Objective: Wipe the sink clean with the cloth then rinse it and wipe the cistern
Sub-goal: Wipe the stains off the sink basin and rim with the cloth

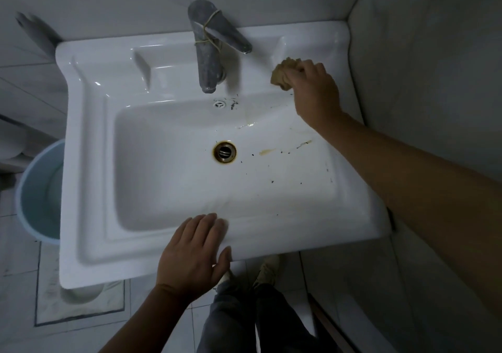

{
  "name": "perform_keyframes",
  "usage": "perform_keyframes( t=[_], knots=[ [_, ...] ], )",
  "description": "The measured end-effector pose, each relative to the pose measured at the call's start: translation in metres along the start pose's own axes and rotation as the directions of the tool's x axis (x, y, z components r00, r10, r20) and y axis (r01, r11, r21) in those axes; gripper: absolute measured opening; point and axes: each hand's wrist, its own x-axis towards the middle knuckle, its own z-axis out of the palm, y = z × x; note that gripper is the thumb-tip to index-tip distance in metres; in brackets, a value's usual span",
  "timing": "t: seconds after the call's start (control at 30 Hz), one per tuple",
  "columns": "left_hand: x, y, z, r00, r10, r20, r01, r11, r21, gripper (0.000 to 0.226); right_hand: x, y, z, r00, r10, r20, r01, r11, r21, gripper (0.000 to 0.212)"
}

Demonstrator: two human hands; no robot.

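- Cloth [282,74], tan and bunched up, sits on the sink's back ledge to the right of the tap, pressed there by the right hand [312,89].
- Fingers [300,72] of that hand are curled together and clamped on the cloth; most of the wad sticks out past the fingertips toward the tap.
- Sink [89,189] is white, with brownish streaks and dark specks in the basin, below the right wrist and toward the drain [224,152].
- Left hand [193,254] lies flat on the sink's front rim, fingers [209,227] apart and straight, tips reaching the basin's edge, gripping nothing.
- Tap [209,61] stands at the back middle, well beyond the left fingertips, with a yellowish string tied round its handle.
- Blue bucket [38,192] stands on the floor, partly under the sink's left side, far to the left of the left hand.
- Legs and shoes of the person show below the front rim, just beside the left thumb.
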Motion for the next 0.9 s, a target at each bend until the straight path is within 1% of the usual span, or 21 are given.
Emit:
perform_keyframes(
  t=[0.1, 0.13, 0.23, 0.33, 0.47, 0.57, 0.6, 0.7, 0.73, 0.83, 0.87, 0.9],
  knots=[
    [0.0, 0.0, -0.001, 1.0, -0.003, 0.005, 0.003, 1.0, 0.003, 0.052, -0.011, 0.011, -0.01, 0.986, 0.127, 0.11, -0.125, 0.992, -0.021, 0.057],
    [0.0, 0.001, -0.001, 1.0, -0.006, 0.009, 0.006, 1.0, 0.004, 0.052, -0.015, 0.012, -0.015, 0.977, 0.155, 0.144, -0.154, 0.988, -0.019, 0.057],
    [-0.001, 0.0, -0.001, 1.0, -0.015, 0.028, 0.015, 1.0, 0.006, 0.054, -0.03, 0.011, -0.03, 0.957, 0.199, 0.212, -0.2, 0.98, -0.018, 0.05],
    [-0.001, 0.0, -0.001, 0.999, -0.018, 0.036, 0.018, 1.0, 0.006, 0.054, -0.064, 0.007, -0.04, 0.944, 0.21, 0.254, -0.217, 0.976, 0.002, 0.042],
    [0.0, 0.001, -0.004, 1.0, -0.017, 0.02, 0.017, 1.0, 0.001, 0.052, -0.132, -0.006, -0.048, 0.945, 0.202, 0.257, -0.233, 0.967, 0.099, 0.037],
    [0.0, 0.001, -0.004, 1.0, -0.017, 0.02, 0.017, 1.0, -0.003, 0.053, -0.154, -0.009, -0.049, 0.957, 0.186, 0.225, -0.221, 0.965, 0.14, 0.037],
    [0.0, 0.001, -0.004, 1.0, -0.018, 0.018, 0.018, 1.0, -0.004, 0.053, -0.149, -0.007, -0.049, 0.951, 0.187, 0.244, -0.224, 0.966, 0.132, 0.041],
    [-0.001, 0.001, -0.003, 1.0, -0.023, 0.021, 0.023, 1.0, 0.004, 0.053, -0.109, 0.005, -0.045, 0.93, 0.208, 0.304, -0.243, 0.966, 0.083, 0.068],
    [-0.001, 0.001, -0.002, 0.999, -0.024, 0.024, 0.024, 1.0, 0.005, 0.053, -0.09, 0.009, -0.043, 0.93, 0.218, 0.295, -0.25, 0.965, 0.076, 0.07],
    [-0.001, 0.001, -0.001, 1.0, -0.022, 0.021, 0.022, 1.0, 0.012, 0.052, -0.036, 0.012, -0.037, 0.95, 0.219, 0.222, -0.241, 0.968, 0.076, 0.048],
    [-0.001, 0.001, -0.001, 1.0, -0.02, 0.02, 0.019, 1.0, 0.013, 0.051, -0.023, 0.011, -0.034, 0.95, 0.222, 0.22, -0.245, 0.966, 0.082, 0.044],
    [-0.001, 0.001, -0.001, 1.0, -0.018, 0.023, 0.018, 1.0, 0.014, 0.051, -0.015, 0.01, -0.031, 0.948, 0.23, 0.219, -0.252, 0.965, 0.078, 0.045]
  ],
)
